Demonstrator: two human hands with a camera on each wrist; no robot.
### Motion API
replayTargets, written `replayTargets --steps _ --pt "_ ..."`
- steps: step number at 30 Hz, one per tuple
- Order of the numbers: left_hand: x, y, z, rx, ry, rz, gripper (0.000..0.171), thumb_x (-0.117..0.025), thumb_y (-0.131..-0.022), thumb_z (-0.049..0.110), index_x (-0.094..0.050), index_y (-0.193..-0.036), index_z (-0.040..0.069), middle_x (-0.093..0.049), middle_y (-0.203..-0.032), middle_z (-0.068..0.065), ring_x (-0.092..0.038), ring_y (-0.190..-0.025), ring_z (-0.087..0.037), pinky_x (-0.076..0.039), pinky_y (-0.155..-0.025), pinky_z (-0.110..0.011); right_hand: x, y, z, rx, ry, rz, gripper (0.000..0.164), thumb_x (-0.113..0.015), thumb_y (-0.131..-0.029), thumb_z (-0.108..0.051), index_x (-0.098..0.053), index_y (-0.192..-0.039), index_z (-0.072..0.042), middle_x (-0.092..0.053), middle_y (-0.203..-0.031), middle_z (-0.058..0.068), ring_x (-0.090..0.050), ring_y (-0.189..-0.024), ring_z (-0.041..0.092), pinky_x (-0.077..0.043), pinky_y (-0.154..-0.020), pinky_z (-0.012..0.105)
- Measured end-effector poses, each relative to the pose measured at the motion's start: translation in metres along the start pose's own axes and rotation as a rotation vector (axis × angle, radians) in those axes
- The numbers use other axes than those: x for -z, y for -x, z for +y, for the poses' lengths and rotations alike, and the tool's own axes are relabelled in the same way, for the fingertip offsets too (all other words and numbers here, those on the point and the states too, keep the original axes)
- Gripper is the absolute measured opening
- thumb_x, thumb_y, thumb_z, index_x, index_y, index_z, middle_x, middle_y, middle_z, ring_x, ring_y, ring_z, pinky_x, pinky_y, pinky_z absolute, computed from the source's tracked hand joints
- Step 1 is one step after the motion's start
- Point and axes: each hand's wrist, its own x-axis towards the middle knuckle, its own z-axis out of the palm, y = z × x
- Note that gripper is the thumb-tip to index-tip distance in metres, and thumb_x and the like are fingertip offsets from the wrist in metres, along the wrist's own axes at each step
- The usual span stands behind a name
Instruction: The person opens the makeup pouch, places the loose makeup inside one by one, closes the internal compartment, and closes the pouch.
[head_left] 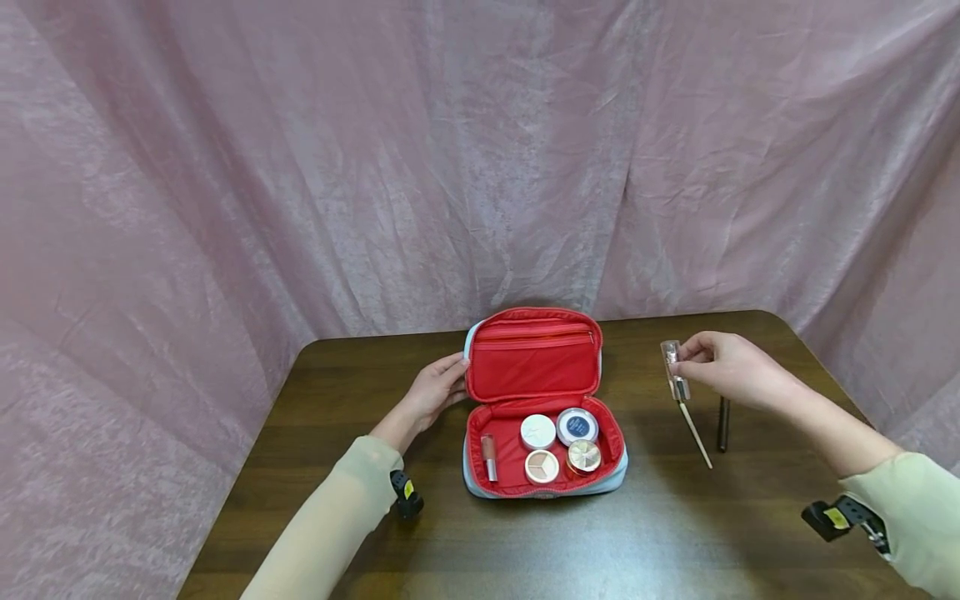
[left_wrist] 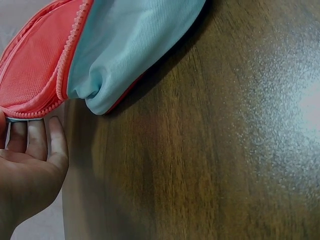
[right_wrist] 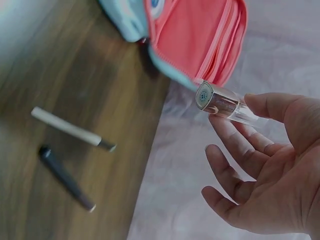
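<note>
1 clear tube (right_wrist: 225, 103), end label (right_wrist: 204, 95) unreadable, pinched by right fingers (right_wrist: 240, 144).

The right hand (head_left: 726, 367) partly hides the dark stick (head_left: 723, 427), and the left wrist view crops the pouch (left_wrist: 132, 42) beside the left hand (left_wrist: 31, 172).

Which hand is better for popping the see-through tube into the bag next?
Probably the right hand: it holds the clear tube, to the right of the open bag. The left hand grips the lid's edge, so it seems less free.
</note>
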Motion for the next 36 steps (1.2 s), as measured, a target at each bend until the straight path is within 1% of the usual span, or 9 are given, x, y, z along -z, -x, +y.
replayTargets --steps 4,8,16,20,25,28,32,36 --pt "0.000 -0.001 0.000 0.005 0.001 0.001 0.041 -0.055 -0.108 0.026 -0.056 -0.145 0.008 -0.073 -0.114 -0.007 -0.071 -0.098 -0.016 -0.055 -0.091 -0.040 -0.008 -0.007 -0.022 0.038 -0.033 -0.010 0.031 -0.070 -0.096 -0.030 -0.068 -0.107 -0.001 -0.071 -0.094 0.003 -0.063 -0.088 0.018 -0.048 -0.076 0.036" --pt "0.001 -0.002 0.000 0.005 -0.004 0.004 0.041 -0.055 -0.108 0.027 -0.057 -0.145 0.008 -0.073 -0.113 -0.007 -0.070 -0.098 -0.016 -0.055 -0.092 -0.041 -0.016 -0.015 -0.039 0.076 -0.050 -0.022 0.029 -0.073 -0.094 -0.027 -0.068 -0.105 -0.001 -0.071 -0.093 0.004 -0.063 -0.085 0.018 -0.049 -0.074 0.036" --pt "0.002 -0.002 0.000 -0.001 -0.014 0.006 0.043 -0.056 -0.108 0.028 -0.056 -0.145 0.006 -0.073 -0.114 -0.007 -0.070 -0.098 -0.016 -0.054 -0.094 -0.042 -0.037 -0.030 -0.063 0.097 -0.079 -0.066 0.025 -0.074 -0.092 -0.023 -0.067 -0.104 -0.002 -0.069 -0.091 0.005 -0.061 -0.081 0.019 -0.048 -0.068 0.035" --pt "0.002 -0.001 0.001 -0.005 -0.011 0.011 0.042 -0.056 -0.108 0.027 -0.057 -0.144 0.007 -0.073 -0.113 -0.007 -0.070 -0.097 -0.016 -0.055 -0.092 -0.040 -0.052 -0.037 -0.074 0.094 -0.058 -0.084 0.023 -0.074 -0.091 -0.024 -0.068 -0.102 -0.005 -0.068 -0.089 0.004 -0.061 -0.079 0.018 -0.049 -0.068 0.034" --pt "0.001 0.000 0.003 -0.005 -0.013 0.015 0.042 -0.055 -0.108 0.027 -0.057 -0.145 0.007 -0.073 -0.113 -0.007 -0.070 -0.096 -0.016 -0.056 -0.090 -0.040 -0.073 -0.044 -0.091 0.076 -0.001 -0.111 0.021 -0.077 -0.089 -0.027 -0.069 -0.098 -0.010 -0.068 -0.086 0.000 -0.061 -0.076 0.016 -0.049 -0.066 0.033" --pt "-0.001 0.001 0.003 -0.004 -0.015 0.013 0.042 -0.056 -0.108 0.027 -0.057 -0.145 0.007 -0.073 -0.113 -0.007 -0.070 -0.096 -0.016 -0.056 -0.090 -0.039 -0.083 -0.046 -0.102 0.089 0.036 -0.115 0.020 -0.079 -0.088 -0.030 -0.070 -0.096 -0.013 -0.068 -0.083 -0.004 -0.061 -0.074 0.013 -0.048 -0.066 0.033" --pt "-0.002 0.002 0.004 -0.001 -0.016 0.012 0.041 -0.057 -0.107 0.028 -0.058 -0.144 0.008 -0.073 -0.113 -0.007 -0.070 -0.095 -0.016 -0.056 -0.090 -0.039 -0.095 -0.048 -0.114 0.129 0.065 -0.112 0.019 -0.081 -0.085 -0.029 -0.071 -0.092 -0.015 -0.068 -0.080 -0.007 -0.060 -0.071 0.010 -0.048 -0.066 0.034" --pt "-0.003 0.002 0.004 -0.007 -0.011 0.005 0.042 -0.056 -0.108 0.027 -0.057 -0.144 0.008 -0.073 -0.113 -0.007 -0.070 -0.096 -0.017 -0.055 -0.091 -0.040 -0.108 -0.051 -0.124 0.139 0.106 -0.122 0.018 -0.083 -0.082 -0.031 -0.071 -0.088 -0.018 -0.067 -0.078 -0.010 -0.058 -0.071 0.010 -0.047 -0.066 0.034"
